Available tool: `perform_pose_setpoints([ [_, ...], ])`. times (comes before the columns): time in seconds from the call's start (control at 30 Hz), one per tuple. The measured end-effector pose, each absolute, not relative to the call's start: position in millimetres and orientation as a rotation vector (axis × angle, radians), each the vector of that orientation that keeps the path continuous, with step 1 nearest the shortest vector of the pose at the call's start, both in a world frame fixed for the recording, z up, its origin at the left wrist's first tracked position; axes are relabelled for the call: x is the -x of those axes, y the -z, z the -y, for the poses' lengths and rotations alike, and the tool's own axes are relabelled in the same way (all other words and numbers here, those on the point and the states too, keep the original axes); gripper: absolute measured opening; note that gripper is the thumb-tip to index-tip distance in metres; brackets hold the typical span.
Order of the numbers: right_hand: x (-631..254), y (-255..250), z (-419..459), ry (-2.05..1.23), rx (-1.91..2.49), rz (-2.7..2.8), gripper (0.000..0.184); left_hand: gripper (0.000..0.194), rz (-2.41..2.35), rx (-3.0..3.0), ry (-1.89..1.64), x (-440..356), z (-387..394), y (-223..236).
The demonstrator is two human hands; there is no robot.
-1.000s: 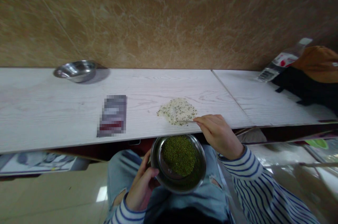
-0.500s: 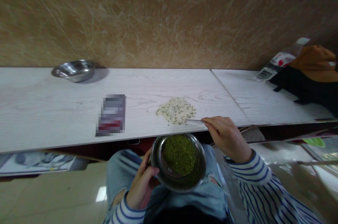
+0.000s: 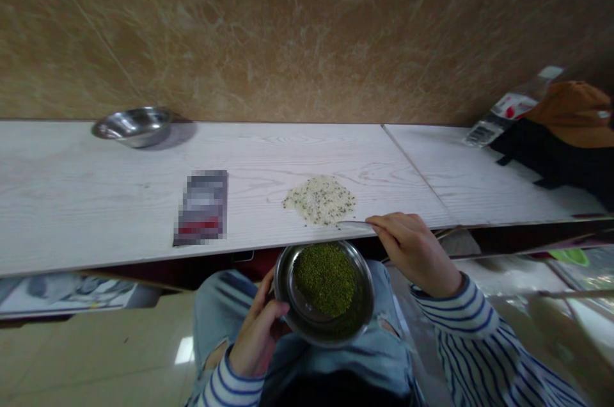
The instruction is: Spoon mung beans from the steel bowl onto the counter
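Observation:
My left hand [image 3: 261, 327] is closed on the left rim of a steel bowl [image 3: 362, 324], thumb on top. Green mung beans [image 3: 330, 282] lie in this bowl, which rests above my lap just below the counter edge. My right hand [image 3: 415, 250] pinches a slim metal utensil [image 3: 355, 223]; whether it is a spoon or tweezers I cannot tell. Its tip lies low over the counter, at the near edge of a flat heap of white rice [image 3: 319, 199] mixed with dark green beans.
A second steel bowl [image 3: 134, 127] stands against the wall at the left of the white counter [image 3: 259, 151]. A blurred-out flat packet or phone [image 3: 201, 207] lies nearer. At the right, a plastic bottle [image 3: 508, 106] leans on a black and brown bag [image 3: 570, 132].
The utensil's tip has shifted slightly toward the counter's near edge, with my right hand. My left hand and the bowl of beans stay almost the same.

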State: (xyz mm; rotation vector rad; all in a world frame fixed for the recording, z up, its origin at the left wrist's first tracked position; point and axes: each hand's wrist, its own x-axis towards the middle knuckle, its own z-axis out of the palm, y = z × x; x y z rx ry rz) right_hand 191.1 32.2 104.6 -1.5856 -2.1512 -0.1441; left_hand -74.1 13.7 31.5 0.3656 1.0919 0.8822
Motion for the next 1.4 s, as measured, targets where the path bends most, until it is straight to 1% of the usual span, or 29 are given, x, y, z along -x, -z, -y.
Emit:
perform_pose_setpoints([
  [0.57,-187,-106,-28,0.123,1.604,2.157,0.024,0.069,-1.096,-0.367,-0.886,74,-13,-34],
  [0.93,-184,-106,-25,0.135,1.564,2.166,0.022,0.068,-1.09,-0.376,-0.883,73,-13,-35],
  [1.17,-179,-109,-18,0.064,1.541,2.173,0.023,0.07,-1.074,-0.378,-0.863,71,-14,-35],
  [1.27,-185,-111,-18,0.102,1.566,2.14,0.022,0.071,-1.072,-0.371,-0.865,71,-14,-34],
  [1.4,-201,-111,-22,0.236,1.698,2.021,0.023,0.071,-1.085,-0.363,-0.874,71,-14,-33],
])
